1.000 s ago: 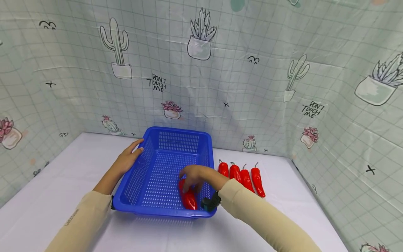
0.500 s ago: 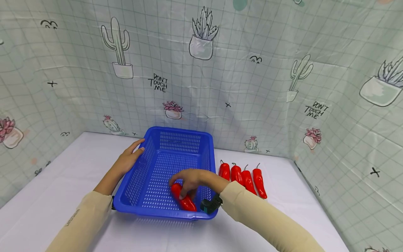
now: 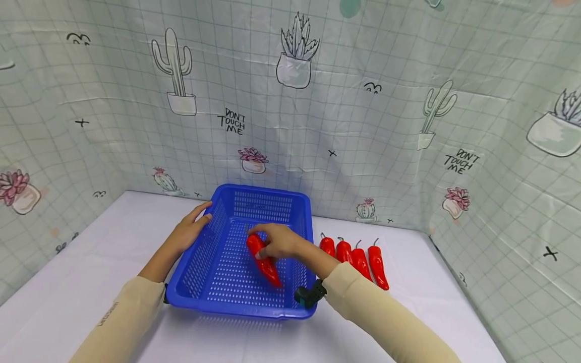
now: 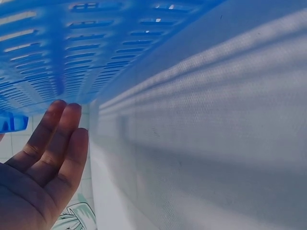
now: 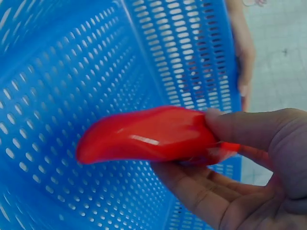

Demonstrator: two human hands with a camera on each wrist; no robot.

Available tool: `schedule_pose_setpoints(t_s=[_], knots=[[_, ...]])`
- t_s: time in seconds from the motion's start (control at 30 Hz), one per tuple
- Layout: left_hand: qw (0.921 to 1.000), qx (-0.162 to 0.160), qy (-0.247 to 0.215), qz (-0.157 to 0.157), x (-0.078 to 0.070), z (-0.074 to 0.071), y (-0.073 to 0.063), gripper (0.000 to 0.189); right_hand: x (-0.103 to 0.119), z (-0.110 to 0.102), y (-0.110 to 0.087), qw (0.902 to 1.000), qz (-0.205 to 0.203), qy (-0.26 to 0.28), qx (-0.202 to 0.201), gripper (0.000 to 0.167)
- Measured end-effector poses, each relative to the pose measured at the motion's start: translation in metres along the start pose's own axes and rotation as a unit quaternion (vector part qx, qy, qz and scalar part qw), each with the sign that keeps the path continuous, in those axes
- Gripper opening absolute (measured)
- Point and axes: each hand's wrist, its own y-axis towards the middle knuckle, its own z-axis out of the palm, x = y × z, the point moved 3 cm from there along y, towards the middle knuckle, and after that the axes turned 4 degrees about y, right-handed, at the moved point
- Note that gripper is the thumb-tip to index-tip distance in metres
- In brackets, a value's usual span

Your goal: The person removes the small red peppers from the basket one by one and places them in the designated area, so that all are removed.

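A blue plastic basket (image 3: 181, 295) with slotted walls stands on the white table. My left hand (image 3: 187, 231) grips its left rim, thumb over the edge; in the left wrist view the other fingers (image 4: 72, 155) extend along the outer wall. Inside the basket outline, my right hand (image 3: 279, 242) holds a red chili pepper (image 3: 268, 269), its stem end up and its tip pointing down toward me. The right wrist view shows the pepper (image 5: 148, 136) pinched between thumb and fingers over the perforated floor.
Several more red peppers (image 3: 376, 264) lie side by side on the table (image 3: 417, 302) right of the basket, partly behind the right forearm. A patterned curtain (image 3: 345, 126) hangs behind and at both sides.
My right hand has taken hold of the pepper at the basket's near right and raised it up and away from me. The left hand has stayed on the rim.
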Motion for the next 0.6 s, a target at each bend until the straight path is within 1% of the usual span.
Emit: schedule_pose_setpoints(t_s=[0.1, 0.27, 0.43, 0.6], knots=[[1.0, -0.001, 0.004, 0.0, -0.001, 0.0, 0.0, 0.055, 0.002, -0.006, -0.002, 0.9998, -0.01, 0.008, -0.015, 0.056], [1.0, -0.002, 0.009, 0.001, 0.001, -0.001, -0.002, 0.055, 0.004, -0.015, -0.004, 0.999, -0.026, 0.024, -0.026, 0.059], [0.9999, -0.001, 0.014, -0.002, 0.001, -0.001, -0.002, 0.055, 0.006, -0.026, -0.008, 0.9962, -0.038, 0.074, -0.027, 0.06], [0.9999, -0.001, 0.013, -0.001, 0.0, -0.001, -0.002, 0.056, 0.008, -0.04, -0.012, 0.9892, -0.044, 0.134, -0.041, 0.055]])
